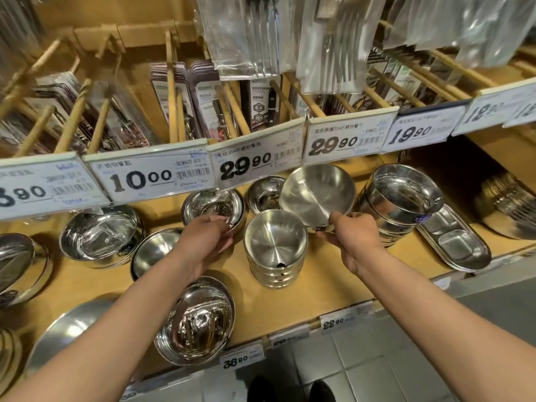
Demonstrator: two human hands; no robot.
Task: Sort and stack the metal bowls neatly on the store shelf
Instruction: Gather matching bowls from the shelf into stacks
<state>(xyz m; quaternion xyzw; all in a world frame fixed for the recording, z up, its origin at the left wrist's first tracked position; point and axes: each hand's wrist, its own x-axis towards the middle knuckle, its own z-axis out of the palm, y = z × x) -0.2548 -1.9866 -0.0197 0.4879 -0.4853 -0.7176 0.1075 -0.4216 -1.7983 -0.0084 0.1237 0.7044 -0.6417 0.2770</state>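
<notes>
Bowl point(317, 192) tilted, rim pinched by right hand point(352, 230) below it.

A brushed metal bowl point(317, 192) is held tilted, just behind-right of the stack of nested bowls point(275, 250) standing upright on the wooden shelf point(333, 282).

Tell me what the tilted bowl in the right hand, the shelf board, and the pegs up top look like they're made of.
Tilted bowl: probably stainless steel with a brushed satin finish, showing soft radial streaks rather than mirror reflections. Shelf board: looks like pale wood or wood-look laminate, matte yellow-tan; grain is too faint to tell. Pegs: apparently round light wooden dowels, unpainted.
</notes>
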